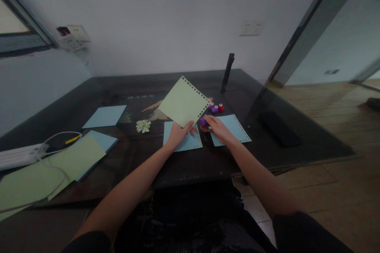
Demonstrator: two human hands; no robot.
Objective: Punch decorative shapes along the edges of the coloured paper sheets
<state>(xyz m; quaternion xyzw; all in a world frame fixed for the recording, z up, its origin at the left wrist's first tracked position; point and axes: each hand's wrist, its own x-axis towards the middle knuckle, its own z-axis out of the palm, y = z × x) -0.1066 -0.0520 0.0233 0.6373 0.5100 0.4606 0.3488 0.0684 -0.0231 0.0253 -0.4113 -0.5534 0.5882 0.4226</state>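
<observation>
My left hand (178, 135) grips the lower corner of a pale green sheet of paper (184, 102), tilted above the table. Small holes run along two of its edges. Near the sheet's right corner, my right hand (218, 128) has its fingers closed around a small purple paper punch (203, 121). Under my hands lie two light blue sheets, one on the left (187, 142) and one on the right (234, 126), both with punched edges. Just behind my right hand stand several more small punches, among them a purple one (215, 109) and a red one (221, 107).
A heap of small paper cut-outs (143, 125) lies left of the sheets. Farther left are a blue sheet (106, 116), overlapping green sheets (38, 178) and a white power strip (20, 156) with cables. A black phone-like slab (279, 128) rests right; a black post (227, 73) stands behind.
</observation>
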